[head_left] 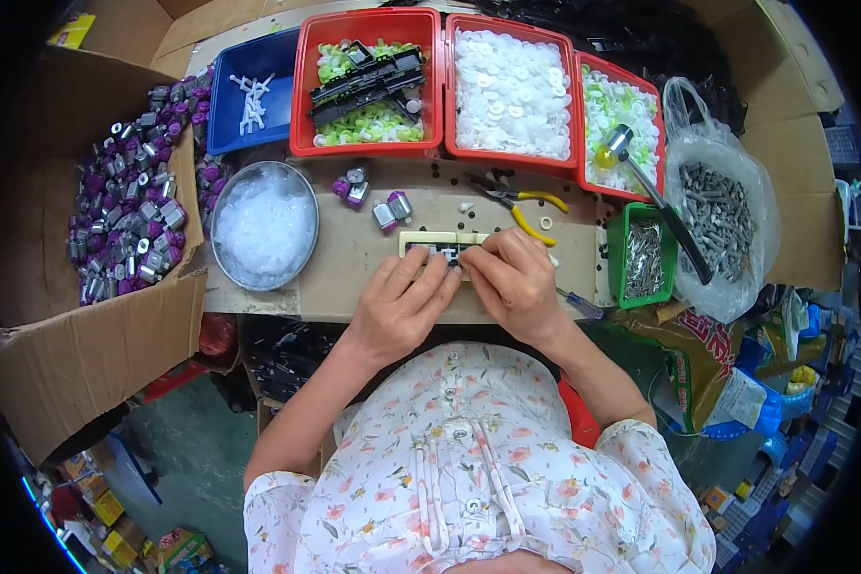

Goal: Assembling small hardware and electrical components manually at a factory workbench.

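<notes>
A cream-coloured block [429,237] lies on the work surface in front of me. A black plastic part [419,248] with small white and grey pieces sits in it. My left hand [402,304] rests its fingers on the part and holds it at its left end. At the right end my right hand [517,285] is closed, thumb and fingertips pinched together against the part. Whatever is between those fingertips is hidden. Just beyond the block are small silver motors with purple ends [392,211]. Yellow-handled pliers [526,198] lie past my right hand.
Red bins of white round pieces [512,91] and green-white pieces [598,124] line the back, beside a blue bin [225,129]. A metal bowl [218,258] and motor carton [96,330] stand left. At right are a hammer [674,220], green pin tray [622,258] and screwdriver [584,305].
</notes>
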A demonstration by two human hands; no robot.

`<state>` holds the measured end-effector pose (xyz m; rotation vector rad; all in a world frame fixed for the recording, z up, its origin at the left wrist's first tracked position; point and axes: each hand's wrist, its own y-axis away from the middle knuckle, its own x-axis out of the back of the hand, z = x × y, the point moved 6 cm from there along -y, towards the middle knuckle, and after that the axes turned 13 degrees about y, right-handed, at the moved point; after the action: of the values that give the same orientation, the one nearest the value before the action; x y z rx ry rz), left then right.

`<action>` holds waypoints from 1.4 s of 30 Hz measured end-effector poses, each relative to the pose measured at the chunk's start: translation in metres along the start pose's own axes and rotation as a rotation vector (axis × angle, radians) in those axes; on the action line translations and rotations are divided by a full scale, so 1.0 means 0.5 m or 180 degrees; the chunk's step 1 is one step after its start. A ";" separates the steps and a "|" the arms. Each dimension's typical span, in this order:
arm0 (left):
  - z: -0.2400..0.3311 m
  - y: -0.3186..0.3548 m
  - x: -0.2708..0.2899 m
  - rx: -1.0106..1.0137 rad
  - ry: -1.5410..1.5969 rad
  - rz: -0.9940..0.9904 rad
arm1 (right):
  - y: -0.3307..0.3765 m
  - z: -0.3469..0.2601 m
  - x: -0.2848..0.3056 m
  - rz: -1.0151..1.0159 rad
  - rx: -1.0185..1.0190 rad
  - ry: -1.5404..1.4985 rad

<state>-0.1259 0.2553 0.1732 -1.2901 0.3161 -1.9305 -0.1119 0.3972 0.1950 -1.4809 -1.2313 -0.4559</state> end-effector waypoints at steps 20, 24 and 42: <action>0.004 -0.019 0.005 -0.0027 -0.0115 -0.0173 | -0.004 0.013 -0.003 -0.0462 0.0148 0.0066; 0.009 -0.027 0.013 0.0002 0.0017 -0.0194 | -0.007 0.029 0.052 -0.0478 -0.0132 -0.0099; -0.044 -0.377 -0.089 -0.0135 0.1101 0.0191 | 0.139 0.253 0.234 -0.0355 -0.1589 0.1461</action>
<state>-0.2242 0.4085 0.2433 -0.9561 0.5645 -2.1016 -0.0490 0.5706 0.2152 -1.5963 -0.8651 -1.1743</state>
